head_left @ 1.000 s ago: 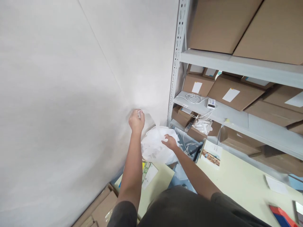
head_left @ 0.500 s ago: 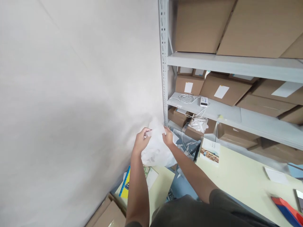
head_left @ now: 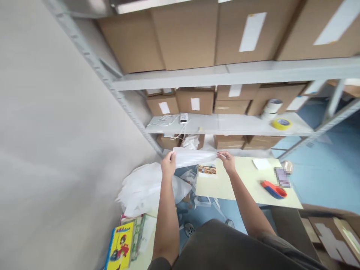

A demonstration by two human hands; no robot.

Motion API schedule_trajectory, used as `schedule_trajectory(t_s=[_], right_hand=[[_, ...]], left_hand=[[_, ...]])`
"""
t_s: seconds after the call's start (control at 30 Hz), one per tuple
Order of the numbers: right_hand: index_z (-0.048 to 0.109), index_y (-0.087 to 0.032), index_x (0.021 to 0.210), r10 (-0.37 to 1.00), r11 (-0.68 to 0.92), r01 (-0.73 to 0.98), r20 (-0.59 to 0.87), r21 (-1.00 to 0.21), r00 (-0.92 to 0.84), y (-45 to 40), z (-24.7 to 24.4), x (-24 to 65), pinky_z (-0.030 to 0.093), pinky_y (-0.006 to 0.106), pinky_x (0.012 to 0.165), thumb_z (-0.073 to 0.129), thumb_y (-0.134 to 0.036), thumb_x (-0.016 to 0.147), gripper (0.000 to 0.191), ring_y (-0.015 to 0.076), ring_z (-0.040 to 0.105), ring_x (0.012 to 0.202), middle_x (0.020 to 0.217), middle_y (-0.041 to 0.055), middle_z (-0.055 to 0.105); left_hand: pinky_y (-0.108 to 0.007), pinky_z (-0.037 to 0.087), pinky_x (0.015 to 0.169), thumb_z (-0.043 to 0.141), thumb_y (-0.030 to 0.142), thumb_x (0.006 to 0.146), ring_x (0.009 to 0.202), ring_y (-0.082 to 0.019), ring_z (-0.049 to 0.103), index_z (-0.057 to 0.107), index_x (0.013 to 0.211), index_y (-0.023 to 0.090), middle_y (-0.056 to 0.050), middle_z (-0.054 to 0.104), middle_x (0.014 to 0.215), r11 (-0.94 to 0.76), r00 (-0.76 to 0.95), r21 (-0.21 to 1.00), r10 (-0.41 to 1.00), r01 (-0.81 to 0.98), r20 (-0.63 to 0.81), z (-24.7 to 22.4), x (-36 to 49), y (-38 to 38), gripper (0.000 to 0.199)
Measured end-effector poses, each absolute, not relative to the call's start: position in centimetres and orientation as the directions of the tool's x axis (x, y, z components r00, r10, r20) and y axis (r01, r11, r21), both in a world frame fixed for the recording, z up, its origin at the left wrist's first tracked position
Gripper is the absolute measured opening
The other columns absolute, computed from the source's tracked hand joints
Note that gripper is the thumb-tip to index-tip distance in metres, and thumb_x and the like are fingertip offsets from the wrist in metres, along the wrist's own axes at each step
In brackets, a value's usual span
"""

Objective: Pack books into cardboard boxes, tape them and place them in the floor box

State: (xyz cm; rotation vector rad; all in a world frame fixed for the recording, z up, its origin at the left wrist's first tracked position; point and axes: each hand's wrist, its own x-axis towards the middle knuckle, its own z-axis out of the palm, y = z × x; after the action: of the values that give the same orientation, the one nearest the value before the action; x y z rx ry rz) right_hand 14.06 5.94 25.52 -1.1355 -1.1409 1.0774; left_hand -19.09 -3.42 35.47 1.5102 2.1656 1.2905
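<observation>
A thin, translucent white plastic bag is stretched flat between my two hands, above the gap by the pale table. My left hand is closed on its left end, thumb on top. The other end is pinched between the thumb and fingers of my right hand. Left of and below my left hand lies a loose pile of similar white bags. Under the held bag, a printed card rests on the table's left end. Farther right on that table is a red and blue insole.
Ahead stands a metal shelf stacked with cardboard boxes. A yellow tape roll, white tape rolls and a cabled white device sit on its middle level. A yellow book lies lower left; open cartons stand lower right.
My view has swung right. My hands have left the white pile by the wall and moved apart, now holding a single bag stretched between them.
</observation>
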Motion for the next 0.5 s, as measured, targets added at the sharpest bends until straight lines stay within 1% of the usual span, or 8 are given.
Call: schedule_trajectory(t_s=[0.07, 0.13, 0.2, 0.27, 0.33, 0.4, 0.5], right_hand=[[0.072, -0.019, 0.084, 0.967, 0.082, -0.069, 0.062, -0.994, 0.248, 5.3, 25.1, 20.6, 0.054, 0.034, 0.075, 0.086, -0.056, 0.070, 0.042, 0.0206, 0.068, 0.075, 0.079, 0.0036, 0.076], [0.070, -0.019, 0.081, 0.922, 0.046, -0.049, 0.023, -0.998, 0.387, 4.4, 24.3, 26.8, 0.050, 0.031, 0.067, 0.085, -0.059, 0.070, 0.045, 0.0178, 0.062, 0.066, 0.070, 0.0005, 0.070], [0.067, -0.019, 0.080, 0.869, 0.003, 0.002, 0.004, -1.000, 0.494, 3.3, 23.2, 32.4, 0.045, 0.029, 0.062, 0.081, -0.064, 0.072, 0.048, 0.0158, 0.055, 0.060, 0.063, -0.0027, 0.063], [0.064, -0.020, 0.080, 0.823, -0.037, 0.092, 0.022, -0.995, 0.568, 2.4, 22.2, 37.0, 0.042, 0.028, 0.061, 0.076, -0.068, 0.075, 0.049, 0.0153, 0.051, 0.060, 0.061, -0.0039, 0.060], [0.061, -0.022, 0.079, 0.793, -0.073, 0.184, 0.055, -0.980, 0.607, 1.8, 21.2, 40.4, 0.042, 0.028, 0.062, 0.071, -0.071, 0.079, 0.051, 0.0165, 0.053, 0.064, 0.065, -0.0023, 0.062], [0.060, -0.022, 0.083, 0.794, -0.124, 0.242, 0.050, -0.962, 0.607, 1.9, 20.2, 42.7, 0.043, 0.029, 0.065, 0.064, -0.074, 0.082, 0.052, 0.0186, 0.057, 0.068, 0.071, 0.0009, 0.066], [0.062, -0.023, 0.091, 0.854, -0.217, 0.340, -0.010, -0.915, 0.520, 3.2, 18.7, 44.5, 0.044, 0.030, 0.067, 0.055, -0.073, 0.089, 0.051, 0.0215, 0.062, 0.071, 0.077, 0.0047, 0.071]], left_hand=[[-0.026, 0.048, 0.081, 0.055, 0.044, 0.101, 0.087, -0.020, 0.071, 0.076, 0.106, 0.022, -0.006, 0.080, 0.093, 0.071, -0.378, 0.744, 0.891, 0.665, 0.253, 33.9, -13.7, -0.7, 0.030], [-0.026, 0.048, 0.078, 0.055, 0.045, 0.100, 0.084, -0.021, 0.069, 0.076, 0.104, 0.021, -0.006, 0.079, 0.088, 0.040, -0.301, 0.771, 0.932, 0.636, 0.200, 32.0, -8.3, 1.6, 0.031], [-0.025, 0.047, 0.075, 0.056, 0.047, 0.098, 0.080, -0.019, 0.067, 0.075, 0.101, 0.021, -0.004, 0.076, 0.083, 0.010, -0.230, 0.822, 0.962, 0.569, 0.147, 29.8, -3.1, 3.2, 0.032], [-0.024, 0.046, 0.070, 0.058, 0.049, 0.096, 0.075, -0.018, 0.065, 0.073, 0.098, 0.021, -0.001, 0.072, 0.077, 0.006, -0.176, 0.875, 0.980, 0.485, 0.090, 27.4, 1.5, 4.3, 0.032], [-0.022, 0.046, 0.066, 0.061, 0.050, 0.093, 0.072, -0.016, 0.063, 0.071, 0.096, 0.021, 0.000, 0.069, 0.074, 0.028, -0.152, 0.916, 0.988, 0.400, 0.036, 24.9, 5.0, 4.9, 0.032], [-0.022, 0.046, 0.063, 0.062, 0.051, 0.091, 0.068, -0.015, 0.062, 0.071, 0.096, 0.020, 0.000, 0.069, 0.076, 0.058, -0.140, 0.945, 0.990, 0.323, -0.012, 22.5, 7.1, 5.3, 0.033], [-0.023, 0.046, 0.058, 0.064, 0.049, 0.087, 0.064, -0.015, 0.062, 0.071, 0.099, 0.019, -0.002, 0.071, 0.079, 0.133, -0.132, 0.960, 0.986, 0.247, -0.103, 19.0, 7.9, 5.5, 0.033]])
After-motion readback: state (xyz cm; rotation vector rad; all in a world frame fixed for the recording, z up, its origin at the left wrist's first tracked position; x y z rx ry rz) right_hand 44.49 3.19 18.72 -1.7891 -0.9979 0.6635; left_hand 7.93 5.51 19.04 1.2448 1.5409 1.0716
